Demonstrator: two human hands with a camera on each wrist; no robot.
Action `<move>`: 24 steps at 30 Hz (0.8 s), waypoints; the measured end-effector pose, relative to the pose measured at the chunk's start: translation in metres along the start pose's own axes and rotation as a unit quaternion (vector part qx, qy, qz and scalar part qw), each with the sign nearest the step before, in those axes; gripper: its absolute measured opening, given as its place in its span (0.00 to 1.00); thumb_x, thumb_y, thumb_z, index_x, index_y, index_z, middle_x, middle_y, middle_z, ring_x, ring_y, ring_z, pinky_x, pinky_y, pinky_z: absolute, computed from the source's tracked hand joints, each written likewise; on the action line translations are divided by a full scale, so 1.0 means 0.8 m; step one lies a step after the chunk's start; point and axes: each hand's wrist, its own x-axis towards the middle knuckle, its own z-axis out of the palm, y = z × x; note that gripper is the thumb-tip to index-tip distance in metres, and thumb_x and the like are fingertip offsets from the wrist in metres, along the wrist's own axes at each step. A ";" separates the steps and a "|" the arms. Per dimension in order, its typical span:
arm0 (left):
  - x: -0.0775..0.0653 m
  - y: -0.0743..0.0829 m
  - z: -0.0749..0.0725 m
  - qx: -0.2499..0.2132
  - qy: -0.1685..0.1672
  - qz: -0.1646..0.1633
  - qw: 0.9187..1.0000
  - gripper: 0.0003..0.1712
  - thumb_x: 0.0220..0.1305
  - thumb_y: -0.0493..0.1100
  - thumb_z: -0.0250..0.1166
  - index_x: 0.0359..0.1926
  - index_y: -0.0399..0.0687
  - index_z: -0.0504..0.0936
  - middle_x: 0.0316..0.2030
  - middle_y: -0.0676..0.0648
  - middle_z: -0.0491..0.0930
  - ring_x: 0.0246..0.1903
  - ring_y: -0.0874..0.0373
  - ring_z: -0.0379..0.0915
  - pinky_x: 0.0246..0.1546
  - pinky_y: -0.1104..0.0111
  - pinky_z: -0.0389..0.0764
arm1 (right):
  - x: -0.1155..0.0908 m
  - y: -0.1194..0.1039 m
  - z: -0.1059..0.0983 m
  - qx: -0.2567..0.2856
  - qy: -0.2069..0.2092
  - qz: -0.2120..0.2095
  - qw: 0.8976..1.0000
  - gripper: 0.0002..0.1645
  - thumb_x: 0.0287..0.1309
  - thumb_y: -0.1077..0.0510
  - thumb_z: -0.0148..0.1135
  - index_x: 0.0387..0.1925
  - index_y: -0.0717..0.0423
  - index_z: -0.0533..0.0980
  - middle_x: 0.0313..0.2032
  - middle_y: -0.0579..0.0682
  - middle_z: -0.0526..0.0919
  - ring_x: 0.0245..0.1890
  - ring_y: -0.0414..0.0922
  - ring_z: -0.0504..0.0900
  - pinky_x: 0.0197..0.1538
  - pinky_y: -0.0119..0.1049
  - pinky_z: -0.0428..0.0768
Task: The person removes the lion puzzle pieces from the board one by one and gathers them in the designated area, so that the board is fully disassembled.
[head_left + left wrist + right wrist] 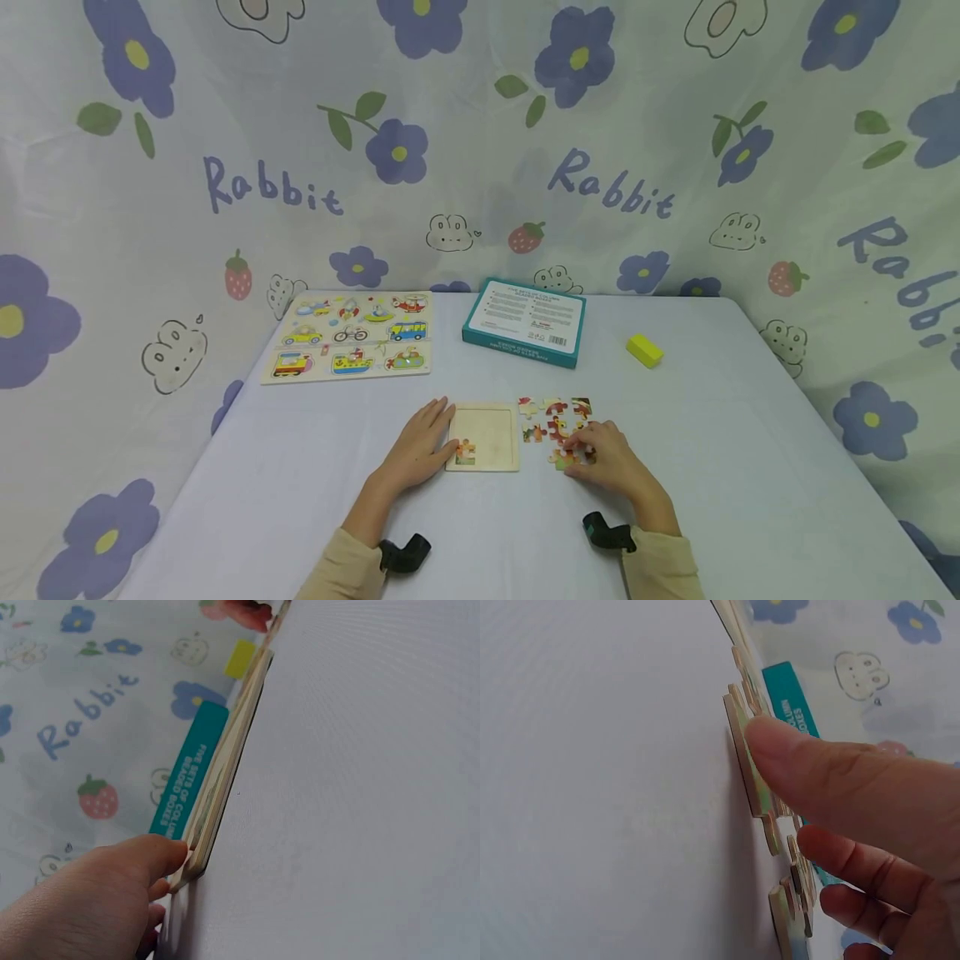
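Observation:
A square wooden puzzle tray lies on the table with one jigsaw piece in its lower left corner. My left hand rests along the tray's left side, fingers extended, and its thumb touches the rim. Right of the tray, several loose picture pieces lie in rough rows. My right hand is over the near ones, thumb and index finger at a green-and-orange puzzle piece. In the right wrist view the thumb lies against that piece; the index fingertip is hidden there.
Behind the tray lies a teal and white box. A wooden board with vehicle pictures is at the back left, and a yellow block at the back right. A flower-printed curtain hangs behind the white table.

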 end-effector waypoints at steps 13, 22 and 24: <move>-0.002 -0.003 0.002 -0.009 0.006 0.004 1.000 0.31 0.67 0.48 0.51 0.68 0.44 0.58 0.68 0.44 0.52 0.68 0.49 0.43 0.65 0.55 0.48 | 0.004 -0.014 0.011 0.035 0.040 -0.056 0.997 0.09 0.45 0.57 0.70 0.33 0.49 0.81 0.32 0.39 0.78 0.38 0.40 0.69 0.40 0.39 0.70; -0.003 -0.001 0.002 -0.007 0.009 0.006 1.000 0.31 0.67 0.48 0.52 0.67 0.43 0.59 0.68 0.43 0.53 0.67 0.49 0.44 0.65 0.55 0.49 | 0.007 -0.026 0.019 0.061 0.012 -0.096 0.993 0.11 0.49 0.52 0.68 0.37 0.49 0.80 0.36 0.38 0.77 0.39 0.39 0.69 0.42 0.38 0.73; -0.003 -0.001 0.002 -0.008 0.010 0.006 1.000 0.31 0.67 0.48 0.52 0.67 0.43 0.59 0.68 0.43 0.53 0.67 0.49 0.44 0.65 0.55 0.49 | 0.008 -0.029 0.021 0.065 0.007 -0.106 0.992 0.12 0.50 0.51 0.67 0.37 0.49 0.80 0.37 0.38 0.77 0.39 0.39 0.70 0.42 0.38 0.73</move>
